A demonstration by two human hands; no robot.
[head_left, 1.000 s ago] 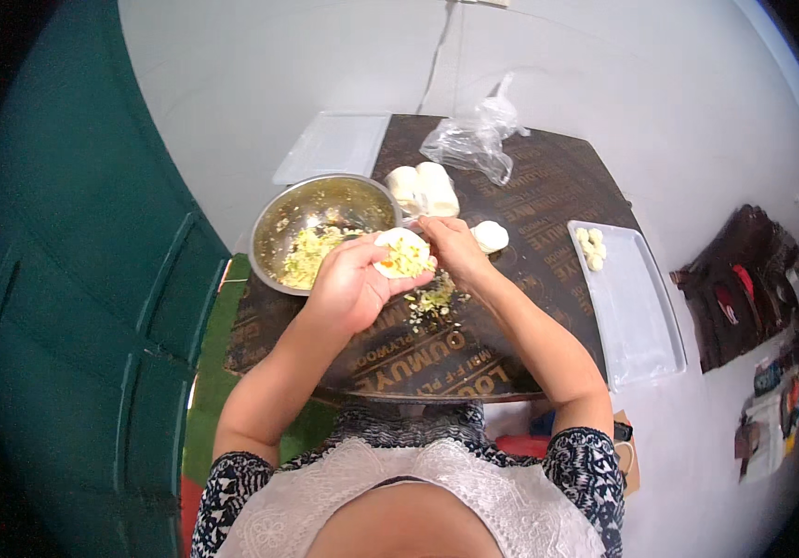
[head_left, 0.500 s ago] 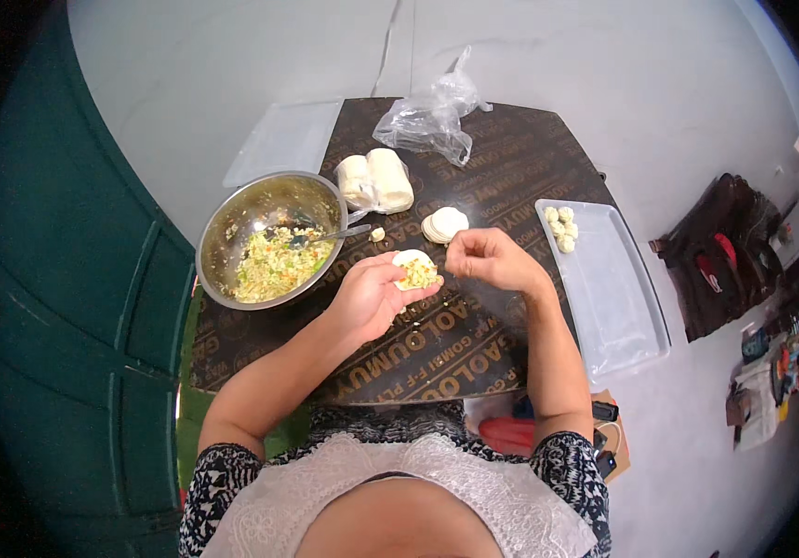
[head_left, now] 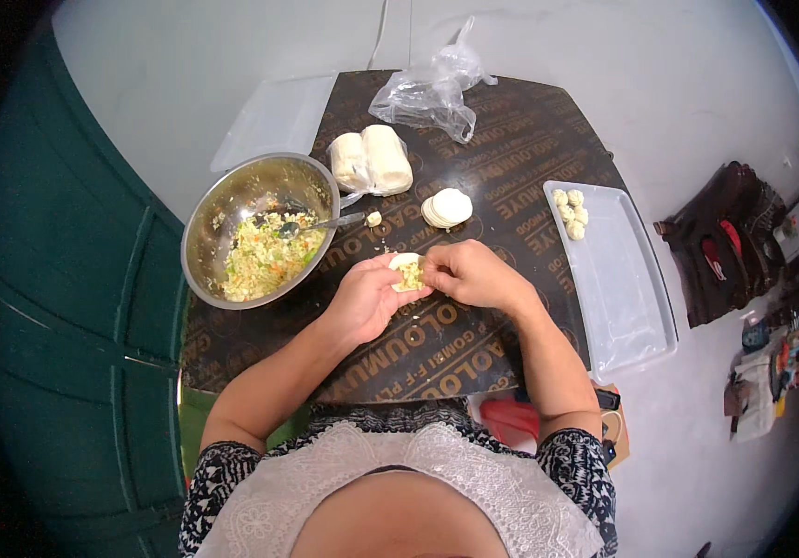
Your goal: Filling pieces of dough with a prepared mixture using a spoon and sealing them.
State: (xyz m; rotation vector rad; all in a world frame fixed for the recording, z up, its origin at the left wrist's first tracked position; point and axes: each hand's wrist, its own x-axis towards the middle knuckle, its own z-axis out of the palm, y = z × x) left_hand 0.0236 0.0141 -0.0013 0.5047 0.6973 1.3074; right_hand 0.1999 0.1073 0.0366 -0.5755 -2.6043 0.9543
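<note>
A round dough wrapper (head_left: 402,260) with chopped vegetable filling (head_left: 410,275) in its middle lies in my left hand (head_left: 369,296), held by the thumb and fingers. My right hand (head_left: 470,274) pinches the wrapper's right edge between thumb and fingertips. Left of my hands stands a steel bowl (head_left: 197,223) with more of the yellow-green filling and a spoon (head_left: 334,222) resting in it. Beyond my hands sits a small stack of dough wrappers (head_left: 447,208). A small piece of dough (head_left: 373,219) lies by the spoon handle.
Bagged rolls of wrappers (head_left: 384,160) and a crumpled plastic bag (head_left: 429,98) lie on the far part of the dark table (head_left: 502,139). A translucent tray (head_left: 625,279) at the right holds several dumplings (head_left: 570,214). Another tray (head_left: 274,121) stands at the back left.
My right hand has come left and down from beside the wrapper to grip its edge. The wrapper now curves up around the filling. The view has shifted slightly.
</note>
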